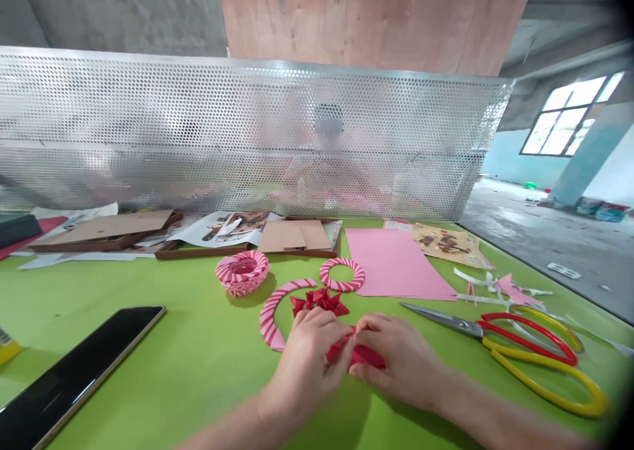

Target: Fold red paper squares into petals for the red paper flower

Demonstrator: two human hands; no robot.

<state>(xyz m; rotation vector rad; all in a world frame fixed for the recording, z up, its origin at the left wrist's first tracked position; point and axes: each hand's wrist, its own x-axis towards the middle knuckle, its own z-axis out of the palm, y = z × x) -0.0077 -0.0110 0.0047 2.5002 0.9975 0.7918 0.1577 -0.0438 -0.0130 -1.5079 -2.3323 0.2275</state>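
Both hands pinch one piece of red paper [367,356] above the green table, in the lower middle of the head view. My left hand [317,347] is closed on its left part and my right hand [396,354] on its right part, with the fingertips close together. The fingers hide much of the paper's shape. Just beyond my left hand lie several folded red paper pieces [319,301]. A curved pink-and-red striped paper strip [270,314] curls to their left. Behind them are a striped paper ring [341,275] and a small round striped paper basket [242,275].
To the right lie scissors [483,331] with red and yellow handles, and white and pink paper scraps [515,290]. Pink sheets [396,262] lie behind my right hand. A phone [84,377] is at left. Frames with cardboard [294,235] line a perforated metal panel [238,133].
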